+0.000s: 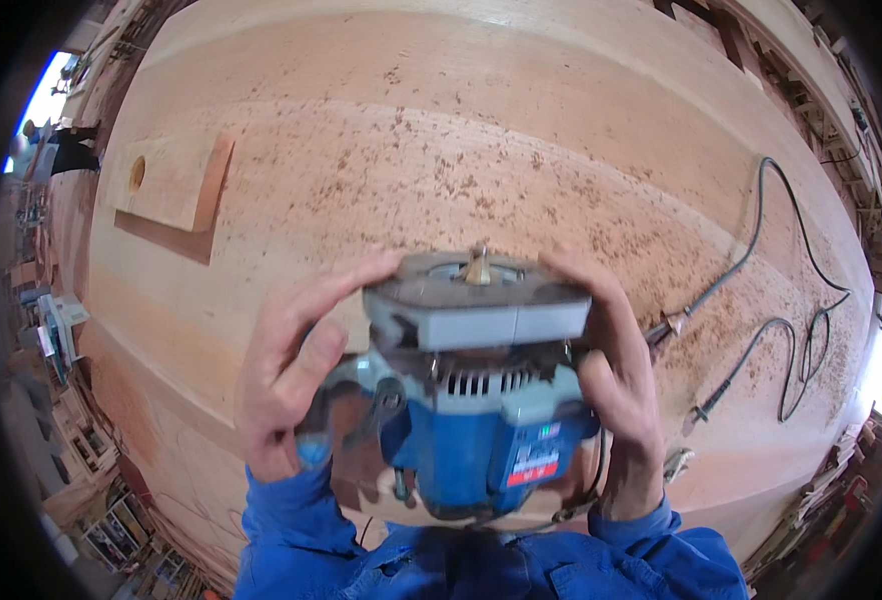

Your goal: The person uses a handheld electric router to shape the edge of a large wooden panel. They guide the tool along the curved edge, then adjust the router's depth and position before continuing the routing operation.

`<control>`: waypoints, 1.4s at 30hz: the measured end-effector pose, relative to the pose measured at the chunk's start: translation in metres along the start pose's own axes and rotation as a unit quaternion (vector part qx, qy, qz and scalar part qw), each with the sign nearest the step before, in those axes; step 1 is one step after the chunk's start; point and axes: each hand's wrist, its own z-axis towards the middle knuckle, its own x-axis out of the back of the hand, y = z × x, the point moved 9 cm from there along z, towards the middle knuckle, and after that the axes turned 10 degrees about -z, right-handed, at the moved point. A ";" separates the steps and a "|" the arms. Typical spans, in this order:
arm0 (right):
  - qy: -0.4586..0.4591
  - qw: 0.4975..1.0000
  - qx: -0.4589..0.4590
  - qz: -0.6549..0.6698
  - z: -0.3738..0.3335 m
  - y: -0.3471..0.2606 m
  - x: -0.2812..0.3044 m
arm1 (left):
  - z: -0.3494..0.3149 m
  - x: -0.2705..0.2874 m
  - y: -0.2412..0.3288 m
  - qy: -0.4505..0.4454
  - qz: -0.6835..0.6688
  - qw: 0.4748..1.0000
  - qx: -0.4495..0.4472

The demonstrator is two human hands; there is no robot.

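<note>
A blue wood router is held up in front of my body, tipped so its dark flat base faces upward and away. From the middle of that base sticks a brass-coloured cutter bit. My left hand is curled about the left side, its fingertips at the base's edge and a rounded handle below the palm. Against the right side my right hand presses, fingers reaching the base rim and thumb lower on the body. The router is slightly blurred, and its underside is partly hidden by my sleeves.
A wide wooden worktop is strewn with wood shavings. A wooden block with a round hole lies at far left. A dark cable loops across the right side. Shelves with timber stand beyond the left edge.
</note>
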 end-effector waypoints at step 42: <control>0.150 0.971 -0.169 0.077 -0.030 0.044 0.032 | -0.002 0.001 -0.027 0.006 -0.017 1.000 0.004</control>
